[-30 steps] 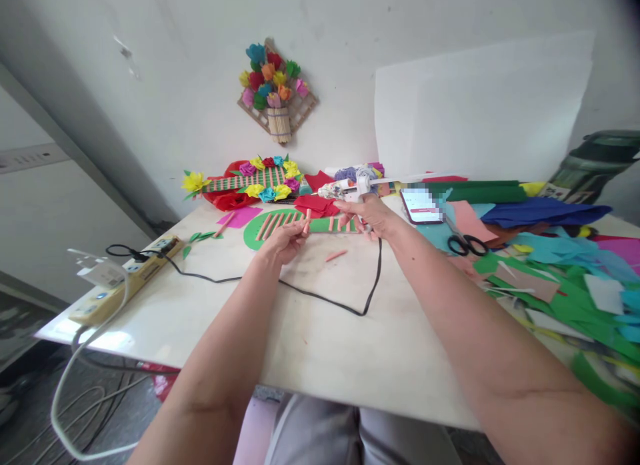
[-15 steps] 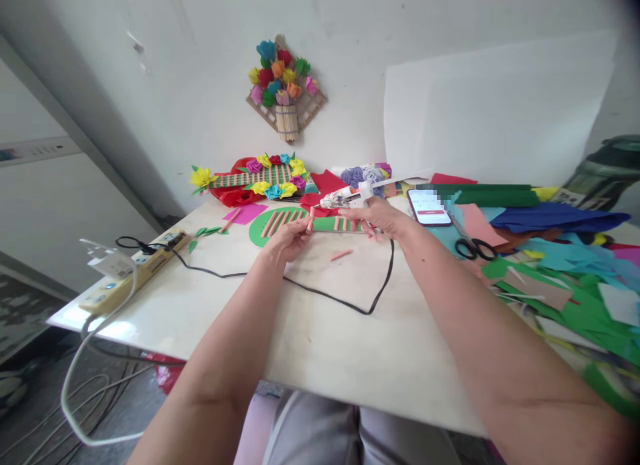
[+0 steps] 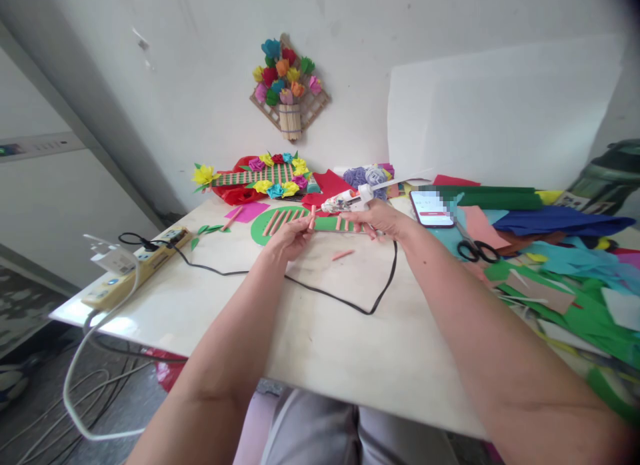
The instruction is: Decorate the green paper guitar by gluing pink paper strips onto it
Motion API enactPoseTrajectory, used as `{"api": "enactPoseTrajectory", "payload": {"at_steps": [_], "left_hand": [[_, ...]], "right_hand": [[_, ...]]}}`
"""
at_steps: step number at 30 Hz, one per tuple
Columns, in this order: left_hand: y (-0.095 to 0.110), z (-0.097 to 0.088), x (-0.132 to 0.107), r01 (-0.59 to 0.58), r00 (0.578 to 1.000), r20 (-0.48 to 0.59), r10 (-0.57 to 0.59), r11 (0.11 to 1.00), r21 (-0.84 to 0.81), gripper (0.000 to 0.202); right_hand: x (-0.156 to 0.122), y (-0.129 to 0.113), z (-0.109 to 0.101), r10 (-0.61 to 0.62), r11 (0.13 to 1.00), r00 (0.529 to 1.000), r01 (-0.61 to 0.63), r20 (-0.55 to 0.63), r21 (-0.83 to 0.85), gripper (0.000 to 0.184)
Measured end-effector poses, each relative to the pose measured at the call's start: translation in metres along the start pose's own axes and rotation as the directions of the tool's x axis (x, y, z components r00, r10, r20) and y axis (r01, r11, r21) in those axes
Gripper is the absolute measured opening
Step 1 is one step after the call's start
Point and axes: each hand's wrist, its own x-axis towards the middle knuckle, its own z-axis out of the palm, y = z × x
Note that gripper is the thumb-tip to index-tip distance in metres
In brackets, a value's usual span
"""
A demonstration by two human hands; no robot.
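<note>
My left hand (image 3: 295,237) pinches a short pink paper stick (image 3: 313,216) upright between its fingertips. My right hand (image 3: 377,218) is closed around a white hot glue gun (image 3: 350,198), whose nozzle points left toward the stick. Beneath both hands lies a green guitar-shaped piece (image 3: 260,230) with several pink sticks laid across it in slanted rows. Part of that green piece is hidden by my hands. One loose pink stick (image 3: 343,255) rests on the table in front of it. From the glue gun a black cord (image 3: 340,300) loops over the table.
At left is a power strip (image 3: 135,272) with a white charger. A flower-trimmed paper guitar (image 3: 250,177) stands at the back. On the right lie a phone (image 3: 431,210), black-handled scissors (image 3: 477,250) and heaped coloured paper (image 3: 575,265). Green leaves (image 3: 207,232) lie left of the green piece.
The view has shifted slightly, moving everything a little to the right in the picture. My hands keep nearly the same pose, with the stick and glue gun still held close together.
</note>
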Motion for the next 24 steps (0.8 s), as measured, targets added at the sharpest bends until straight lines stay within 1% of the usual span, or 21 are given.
{"api": "enactPoseTrajectory", "payload": {"at_steps": [5, 11, 16, 20, 24], "left_hand": [[-0.0004, 0.0, -0.0001, -0.003, 1.0, -0.009, 0.003, 1.0, 0.003, 0.014], [-0.0012, 0.0004, 0.0004, 0.001, 1.0, -0.009, -0.001, 1.0, 0.016, 0.014], [-0.0021, 0.0007, 0.0002, -0.012, 1.0, -0.004, 0.013, 0.998, 0.054, 0.009], [-0.003, 0.0002, 0.0002, -0.019, 1.0, 0.014, 0.018, 0.998, 0.055, 0.004], [-0.0032, 0.0003, 0.0001, -0.008, 1.0, 0.017, 0.007, 0.998, 0.058, 0.003]], "right_hand": [[-0.0005, 0.0003, 0.0014, -0.013, 1.0, 1.0, 0.013, 0.009, 0.016, 0.036], [0.0005, 0.0013, 0.0021, -0.006, 1.0, 1.0, 0.006, -0.009, 0.005, 0.036], [-0.0005, -0.0002, 0.0021, 0.025, 1.0, 0.998, -0.025, -0.05, 0.005, 0.037], [-0.0024, -0.0033, 0.0026, 0.043, 0.999, 0.995, -0.042, -0.092, 0.01, 0.04], [-0.0017, -0.0031, 0.0027, 0.038, 0.999, 0.995, -0.036, -0.097, 0.021, 0.041]]}}
